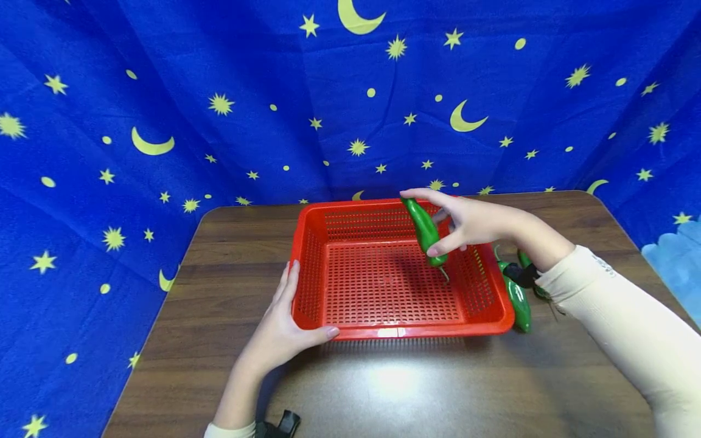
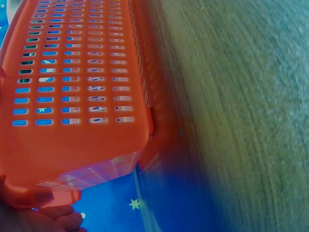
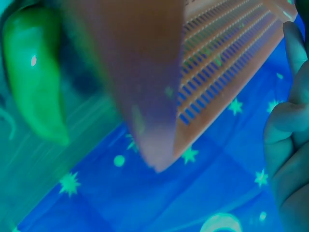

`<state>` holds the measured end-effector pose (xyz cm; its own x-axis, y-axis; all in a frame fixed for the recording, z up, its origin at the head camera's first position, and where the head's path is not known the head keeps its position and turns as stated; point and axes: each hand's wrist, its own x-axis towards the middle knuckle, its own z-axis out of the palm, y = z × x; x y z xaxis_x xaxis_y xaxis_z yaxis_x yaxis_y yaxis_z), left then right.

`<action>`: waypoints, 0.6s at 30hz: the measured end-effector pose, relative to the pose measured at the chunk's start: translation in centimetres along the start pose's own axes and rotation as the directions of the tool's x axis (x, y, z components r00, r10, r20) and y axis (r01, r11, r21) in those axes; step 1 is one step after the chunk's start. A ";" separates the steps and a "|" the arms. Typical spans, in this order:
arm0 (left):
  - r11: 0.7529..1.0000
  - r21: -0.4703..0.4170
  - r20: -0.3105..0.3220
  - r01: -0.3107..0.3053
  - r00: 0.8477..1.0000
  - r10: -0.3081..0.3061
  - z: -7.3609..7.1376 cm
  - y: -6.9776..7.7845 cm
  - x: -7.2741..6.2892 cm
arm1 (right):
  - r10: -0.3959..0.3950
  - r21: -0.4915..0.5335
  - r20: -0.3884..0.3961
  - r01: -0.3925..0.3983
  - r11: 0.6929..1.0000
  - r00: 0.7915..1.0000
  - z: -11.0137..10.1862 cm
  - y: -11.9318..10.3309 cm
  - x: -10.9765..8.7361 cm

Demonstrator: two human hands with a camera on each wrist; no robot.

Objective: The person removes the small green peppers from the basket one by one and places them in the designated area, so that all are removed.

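Note:
A red plastic basket (image 1: 394, 331) with slotted walls and a grid bottom stands on the wooden table. My left hand (image 1: 279, 331) holds its near left corner, thumb on the front rim and fingers along the left side. In the left wrist view, fingertips (image 2: 63, 217) show at the rim of the basket (image 2: 72, 145). Over the basket's right part, my right hand (image 1: 465, 222) pinches a long green pepper (image 1: 421, 225) between thumb and fingers. The pepper tilts, its stem end low and toward me.
Right of the basket lie more green peppers (image 1: 519, 301), partly hidden behind the right wrist and its black strap (image 1: 520, 275). One such pepper (image 3: 36, 72) appears large in the right wrist view. A blue cloth (image 1: 328, 79) with yellow stars and moons hangs behind the table (image 1: 230, 261).

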<state>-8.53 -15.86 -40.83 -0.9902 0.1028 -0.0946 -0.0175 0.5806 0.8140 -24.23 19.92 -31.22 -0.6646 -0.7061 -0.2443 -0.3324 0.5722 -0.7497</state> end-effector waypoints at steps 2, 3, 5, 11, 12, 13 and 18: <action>1.000 -0.004 0.005 0.003 1.000 -0.003 0.0 0.0 0.1 | -0.011 0.022 -0.019 0.012 1.000 1.000 -0.4 0.4 -0.7; 1.000 -0.007 0.008 0.005 1.000 -0.005 0.0 0.0 0.1 | -0.012 0.032 -0.028 0.013 0.999 1.000 -0.5 0.7 -1.0; 1.000 -0.005 0.010 0.007 1.000 -0.007 0.0 -0.1 0.1 | -0.030 0.052 -0.041 0.032 0.998 0.999 -0.9 1.1 -1.7; 1.000 0.015 0.014 0.002 1.000 -0.003 0.1 -0.1 0.1 | -0.018 0.143 -0.037 0.023 0.989 0.999 -1.8 2.4 -4.3; 1.000 0.017 0.014 0.001 1.000 -0.001 0.1 -0.1 0.1 | -0.014 0.153 -0.039 0.020 0.988 0.999 -2.0 2.6 -4.7; 1.000 0.022 0.014 0.000 1.000 -0.001 0.1 -0.1 0.1 | -0.014 0.155 -0.047 0.021 0.988 0.999 -2.1 2.9 -5.2; 0.999 0.041 0.008 0.013 1.000 -0.013 0.1 -0.1 0.1 | 0.038 0.171 -0.111 -0.018 0.985 0.993 -2.6 4.1 -7.6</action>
<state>-8.60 -15.82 -40.99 -0.9887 0.1014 -0.1102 -0.0249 0.6141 0.7888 -22.30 28.70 -30.85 -0.7470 -0.6332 -0.2027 -0.2006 0.5053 -0.8393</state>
